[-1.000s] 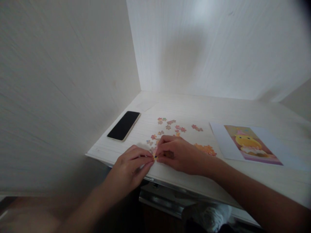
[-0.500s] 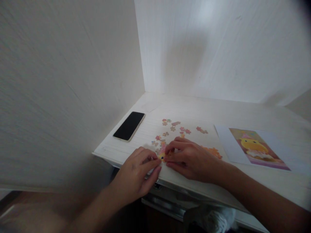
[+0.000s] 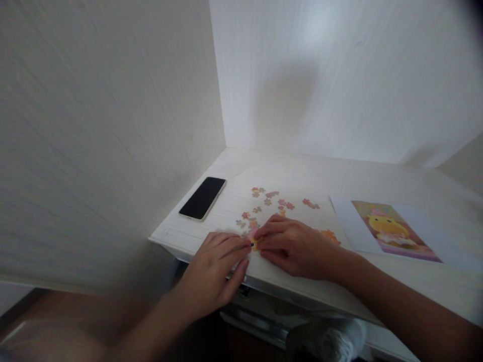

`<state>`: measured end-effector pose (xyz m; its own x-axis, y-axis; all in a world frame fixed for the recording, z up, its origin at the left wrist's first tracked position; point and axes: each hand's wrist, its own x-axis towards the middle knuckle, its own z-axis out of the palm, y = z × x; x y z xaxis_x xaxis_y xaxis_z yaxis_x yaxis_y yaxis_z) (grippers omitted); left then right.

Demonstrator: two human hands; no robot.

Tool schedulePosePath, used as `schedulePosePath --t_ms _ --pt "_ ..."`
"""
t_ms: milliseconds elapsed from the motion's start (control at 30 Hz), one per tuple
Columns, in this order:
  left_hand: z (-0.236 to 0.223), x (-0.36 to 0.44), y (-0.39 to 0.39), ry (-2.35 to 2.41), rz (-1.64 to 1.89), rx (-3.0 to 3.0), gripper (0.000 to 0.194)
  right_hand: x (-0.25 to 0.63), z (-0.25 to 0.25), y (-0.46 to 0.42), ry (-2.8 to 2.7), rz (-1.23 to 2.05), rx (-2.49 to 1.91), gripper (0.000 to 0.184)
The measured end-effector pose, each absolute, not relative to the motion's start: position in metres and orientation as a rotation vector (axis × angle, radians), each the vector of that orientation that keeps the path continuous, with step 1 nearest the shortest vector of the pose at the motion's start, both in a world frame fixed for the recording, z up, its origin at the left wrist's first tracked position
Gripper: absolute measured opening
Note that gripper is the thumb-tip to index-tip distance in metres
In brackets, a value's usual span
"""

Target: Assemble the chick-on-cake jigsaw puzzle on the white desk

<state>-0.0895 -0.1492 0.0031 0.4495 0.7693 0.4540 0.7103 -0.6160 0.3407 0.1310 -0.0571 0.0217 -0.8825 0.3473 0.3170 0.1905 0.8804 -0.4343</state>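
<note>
Near the front edge of the white desk, both hands meet over a small yellow puzzle piece [image 3: 252, 245] with a dark blue spot. My left hand [image 3: 217, 264] lays its outstretched fingertips on the piece's left side, and its thumb stays apart below. From the right, my right hand [image 3: 292, 246] pinches at the yellow pieces with bent fingers, which partly cover them. A pink puzzle piece [image 3: 252, 231] lies just beyond the fingertips. Several loose puzzle pieces [image 3: 267, 202] are scattered farther back. Orange pieces [image 3: 329, 235] show behind my right wrist.
A black-screened phone [image 3: 203, 198] lies at the left. On the right is a white sheet with a printed picture [image 3: 392, 231] of a yellow figure in a party hat. Pale walls [image 3: 271, 90] rise at the back and left. Below the desk edge, an opening holds a whitish bundle [image 3: 332, 339].
The view has shifted a little, so everything sits slightly farther right. My left thumb has parted from the fingers, which now lie flatter on the yellow piece. My right hand stays at the pieces.
</note>
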Motion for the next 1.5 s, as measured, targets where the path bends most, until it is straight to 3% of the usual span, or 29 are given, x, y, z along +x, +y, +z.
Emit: schedulePosePath --t_ms 533,833,967,1167,1500 --pt "0.001 -0.086 -0.154 1.453 0.780 2.710 0.037 0.129 0.014 -0.060 -2.631 0.412 -0.395 0.018" --pt "0.032 -0.111 -0.102 1.584 0.928 2.719 0.037 0.151 0.031 -0.029 -1.929 0.203 -0.747 0.024" --pt "0.060 -0.110 -0.035 1.551 0.582 2.677 0.029 0.167 0.032 -0.006 -1.654 0.040 -0.974 0.032" --pt "0.067 -0.088 0.054 1.325 0.126 2.645 0.026 0.181 0.020 0.015 -1.541 0.118 -1.100 0.038" --pt "0.050 -0.100 0.078 1.178 0.091 2.602 0.023 0.179 0.014 0.017 -1.601 0.256 -1.147 0.030"
